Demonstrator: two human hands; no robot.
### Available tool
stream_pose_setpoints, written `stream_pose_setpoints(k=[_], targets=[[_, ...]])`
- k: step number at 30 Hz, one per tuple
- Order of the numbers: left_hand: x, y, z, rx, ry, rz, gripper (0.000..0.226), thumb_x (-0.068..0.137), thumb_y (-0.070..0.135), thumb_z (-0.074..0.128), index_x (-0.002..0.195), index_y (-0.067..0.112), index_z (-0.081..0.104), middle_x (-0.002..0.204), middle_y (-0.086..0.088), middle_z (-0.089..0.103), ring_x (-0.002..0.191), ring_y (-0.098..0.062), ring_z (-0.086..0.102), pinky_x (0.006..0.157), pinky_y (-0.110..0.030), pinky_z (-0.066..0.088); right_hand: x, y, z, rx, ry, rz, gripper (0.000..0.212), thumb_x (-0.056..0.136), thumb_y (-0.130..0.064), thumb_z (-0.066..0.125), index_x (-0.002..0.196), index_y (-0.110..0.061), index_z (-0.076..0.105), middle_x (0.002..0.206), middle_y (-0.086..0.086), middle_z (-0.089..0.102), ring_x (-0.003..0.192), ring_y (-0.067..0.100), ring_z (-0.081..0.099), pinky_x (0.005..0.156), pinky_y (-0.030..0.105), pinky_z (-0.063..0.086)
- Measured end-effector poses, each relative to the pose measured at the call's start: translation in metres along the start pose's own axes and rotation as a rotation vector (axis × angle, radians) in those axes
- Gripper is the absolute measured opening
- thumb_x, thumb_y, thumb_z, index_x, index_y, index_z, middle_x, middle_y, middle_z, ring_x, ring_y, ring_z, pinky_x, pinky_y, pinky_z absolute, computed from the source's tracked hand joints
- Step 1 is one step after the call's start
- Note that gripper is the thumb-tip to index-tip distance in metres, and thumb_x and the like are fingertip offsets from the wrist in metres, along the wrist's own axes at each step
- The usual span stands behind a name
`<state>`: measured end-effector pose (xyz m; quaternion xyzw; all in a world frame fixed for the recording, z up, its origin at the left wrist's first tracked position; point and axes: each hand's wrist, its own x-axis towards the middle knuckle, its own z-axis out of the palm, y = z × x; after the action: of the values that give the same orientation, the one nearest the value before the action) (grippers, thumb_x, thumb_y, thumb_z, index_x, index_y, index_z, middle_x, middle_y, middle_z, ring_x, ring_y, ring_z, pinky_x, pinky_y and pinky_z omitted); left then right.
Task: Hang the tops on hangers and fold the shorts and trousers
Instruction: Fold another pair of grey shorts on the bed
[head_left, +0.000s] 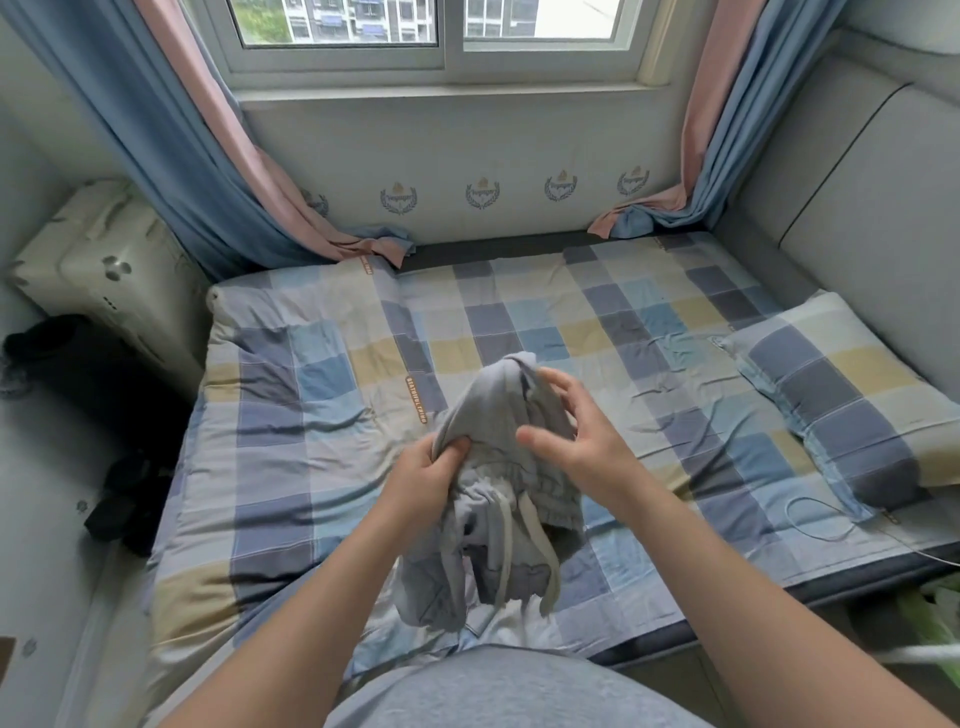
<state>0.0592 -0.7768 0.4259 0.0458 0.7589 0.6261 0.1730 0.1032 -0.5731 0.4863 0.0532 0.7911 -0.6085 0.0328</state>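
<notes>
Nearest to me, both forearms reach out over the front edge of the bed. The left hand has its fingers and thumb curled tight round a bunch of cloth on the grey drawstring bottoms, just above the gathered waistband. The right hand is loosely spread, thumb well apart from the fingers; its fingertips touch the upper fold of the cloth and I record no pinch there.

The bottoms are held bunched above the chequered quilt, between the two hands, with both pale cords hanging free below the waistband. I cannot tell whether they are shorts or trousers.

Right of them lie a white cable and a matching pillow against the grey headboard. Dark clothes lie on the floor at left. Beyond the bed, blue and pink curtains flank the window.
</notes>
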Motion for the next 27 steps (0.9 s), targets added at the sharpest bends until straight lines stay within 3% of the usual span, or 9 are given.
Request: stream_pose_setpoints(k=[3, 6, 8, 10, 12, 15, 19, 23, 27], targets=[[0.005, 0.014, -0.008, -0.118, 0.044, -0.079, 0.021, 0.102, 0.026, 0.057, 0.095, 0.014, 0.071, 0.085, -0.003, 0.078, 0.080, -0.017, 0.074, 0.069, -0.029, 0.056, -0.014, 0.010, 0.006, -0.266, -0.217, -0.038, 0.077, 0.076, -0.051, 0.078, 0.141, -0.058, 0.036, 0.158, -0.026, 0.017, 0.146, 0.005, 0.021, 0.115, 0.038, 0.023], [0.008, 0.027, -0.014, -0.214, 0.032, -0.144, 0.024, 0.102, 0.029, 0.056, 0.099, 0.011, 0.072, 0.090, -0.009, 0.078, 0.083, -0.022, 0.075, 0.070, -0.033, 0.059, -0.019, 0.014, 0.023, -0.251, -0.319, -0.063, 0.074, 0.076, -0.047, 0.078, 0.137, -0.061, 0.039, 0.157, -0.021, 0.027, 0.145, 0.003, 0.028, 0.118, 0.036, 0.029], [0.010, 0.033, -0.017, -0.222, 0.002, -0.178, 0.024, 0.102, 0.028, 0.056, 0.097, 0.011, 0.072, 0.087, -0.007, 0.078, 0.078, -0.019, 0.075, 0.064, -0.028, 0.057, -0.016, 0.015, 0.029, -0.219, -0.247, -0.059, 0.060, 0.081, -0.034, 0.078, 0.129, -0.053, 0.047, 0.136, -0.015, 0.053, 0.123, 0.003, 0.055, 0.105, 0.035, 0.047], [0.010, 0.036, -0.019, -0.203, -0.019, -0.213, 0.025, 0.102, 0.028, 0.057, 0.092, 0.009, 0.071, 0.080, -0.005, 0.077, 0.072, -0.016, 0.073, 0.061, -0.026, 0.056, -0.009, 0.011, 0.031, -0.258, -0.214, -0.041, 0.042, 0.087, -0.024, 0.074, 0.118, -0.043, 0.052, 0.109, -0.010, 0.063, 0.089, 0.003, 0.064, 0.081, 0.030, 0.056], [0.010, 0.035, -0.021, -0.194, -0.034, -0.245, 0.029, 0.102, 0.029, 0.056, 0.089, 0.008, 0.071, 0.079, -0.006, 0.076, 0.071, -0.018, 0.071, 0.063, -0.027, 0.056, -0.002, 0.008, 0.031, -0.312, -0.219, -0.028, 0.027, 0.091, -0.012, 0.062, 0.108, -0.032, 0.056, 0.085, -0.007, 0.060, 0.064, 0.002, 0.053, 0.061, 0.022, 0.046], [0.012, 0.032, -0.023, -0.215, -0.013, -0.260, 0.029, 0.102, 0.032, 0.056, 0.096, 0.009, 0.072, 0.089, -0.007, 0.077, 0.078, -0.017, 0.071, 0.069, -0.029, 0.057, 0.009, 0.005, 0.031, -0.339, -0.186, 0.023, 0.018, 0.091, -0.006, 0.052, 0.099, -0.021, 0.059, 0.067, -0.007, 0.050, 0.053, 0.003, 0.039, 0.056, 0.020, 0.034], [0.016, 0.023, -0.027, -0.069, 0.105, -0.271, 0.026, 0.099, 0.042, 0.058, 0.112, 0.021, 0.064, 0.103, 0.004, 0.065, 0.088, -0.009, 0.059, 0.066, -0.026, 0.044, 0.022, 0.006, 0.027, -0.116, 0.017, 0.197, 0.017, 0.095, -0.005, 0.047, 0.099, -0.005, 0.064, 0.075, 0.007, 0.059, 0.063, 0.016, 0.050, 0.059, 0.030, 0.040], [0.015, 0.011, -0.028, -0.082, 0.159, -0.318, 0.042, 0.096, 0.045, 0.061, 0.125, 0.013, 0.057, 0.122, 0.000, 0.060, 0.112, -0.016, 0.055, 0.086, -0.030, 0.041, 0.028, 0.007, 0.021, 0.174, 0.165, 0.339, 0.019, 0.099, -0.005, 0.044, 0.095, -0.009, 0.062, 0.078, 0.008, 0.064, 0.064, 0.017, 0.059, 0.059, 0.030, 0.047], [0.003, 0.006, -0.020, -0.039, 0.146, -0.491, 0.047, 0.087, 0.064, 0.062, 0.099, 0.018, 0.058, 0.090, 0.001, 0.056, 0.080, -0.015, 0.057, 0.066, -0.032, 0.042, 0.029, 0.000, 0.017, 0.509, 0.236, 0.339, 0.022, 0.100, 0.003, 0.039, 0.097, -0.008, 0.058, 0.075, 0.011, 0.062, 0.060, 0.021, 0.062, 0.058, 0.035, 0.054]])
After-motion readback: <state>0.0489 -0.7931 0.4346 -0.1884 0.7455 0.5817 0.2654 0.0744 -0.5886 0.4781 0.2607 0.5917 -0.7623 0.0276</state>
